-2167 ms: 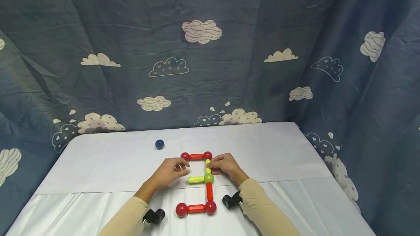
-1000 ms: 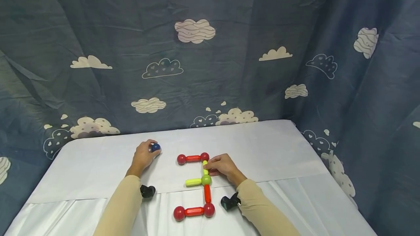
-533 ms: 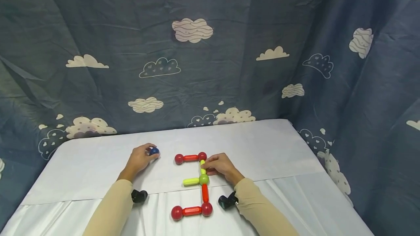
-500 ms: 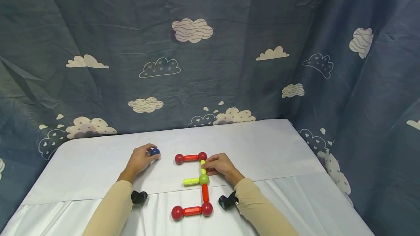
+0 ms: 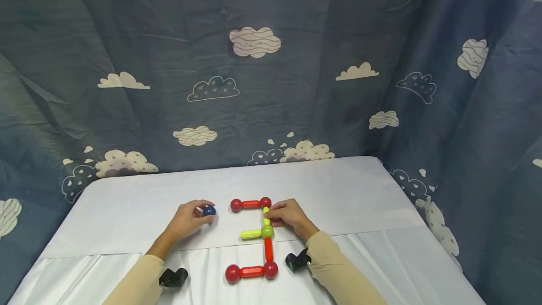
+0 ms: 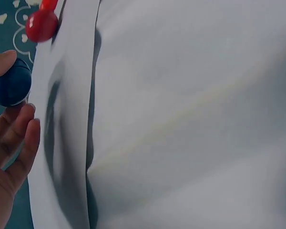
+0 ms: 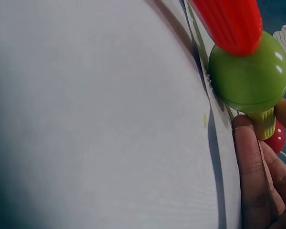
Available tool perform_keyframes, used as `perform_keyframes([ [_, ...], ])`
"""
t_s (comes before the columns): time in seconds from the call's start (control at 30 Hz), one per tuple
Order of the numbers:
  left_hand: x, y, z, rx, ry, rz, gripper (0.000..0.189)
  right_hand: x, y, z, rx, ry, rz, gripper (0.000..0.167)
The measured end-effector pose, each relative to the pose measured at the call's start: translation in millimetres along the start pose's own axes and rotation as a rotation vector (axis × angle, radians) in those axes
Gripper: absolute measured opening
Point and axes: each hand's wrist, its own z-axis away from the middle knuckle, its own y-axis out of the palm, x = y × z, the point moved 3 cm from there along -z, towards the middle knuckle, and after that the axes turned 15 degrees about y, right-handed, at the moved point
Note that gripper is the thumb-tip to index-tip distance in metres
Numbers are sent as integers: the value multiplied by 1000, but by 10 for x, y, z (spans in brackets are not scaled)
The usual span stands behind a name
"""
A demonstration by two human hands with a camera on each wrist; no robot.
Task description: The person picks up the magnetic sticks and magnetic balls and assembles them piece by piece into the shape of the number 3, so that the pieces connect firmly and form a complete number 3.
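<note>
My left hand [image 5: 188, 221] pinches a blue ball [image 5: 209, 211] between thumb and fingers, left of a magnetic rod-and-ball figure. In the left wrist view the ball [image 6: 12, 85] sits by the thumb tip, the other fingers loosely curved beneath. My right hand [image 5: 293, 215] holds the upright yellow rod [image 5: 266, 217], which links a red ball [image 5: 265, 202] to a green ball [image 5: 267, 231]. Another yellow rod [image 5: 251, 234] points left from the green ball, its outer end bare. In the right wrist view, my fingers are on the yellow rod [image 7: 263, 125] beside the green ball [image 7: 248, 71].
A red rod [image 5: 251, 204] and red ball [image 5: 235, 205] form the figure's top arm. Below the green ball, a red rod [image 5: 268, 249] leads to a red ball [image 5: 270, 269], another rod [image 5: 251, 271] and ball [image 5: 232, 273]. White cloth [image 5: 360, 192] covers the table before a cloud-print curtain [image 5: 296, 84].
My left hand went from beside the figure to the blue ball at the back left, took hold of it, and brought it forward and right. My right hand kept hold of the yellow rod.
</note>
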Motion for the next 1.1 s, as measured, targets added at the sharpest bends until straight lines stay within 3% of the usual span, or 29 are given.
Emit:
perform_keyframes([
  [0.3,-226,156,148,2,5,57,39,4,-24,-10,25,-9,-22,22],
  [0.57,-346,319,241,73,93,37,38,8,-26,4,26,-5,-5,22],
  [1.1,-450,494,193,107,184,-28,40,12,-16,14,15,-9,-7,23],
])
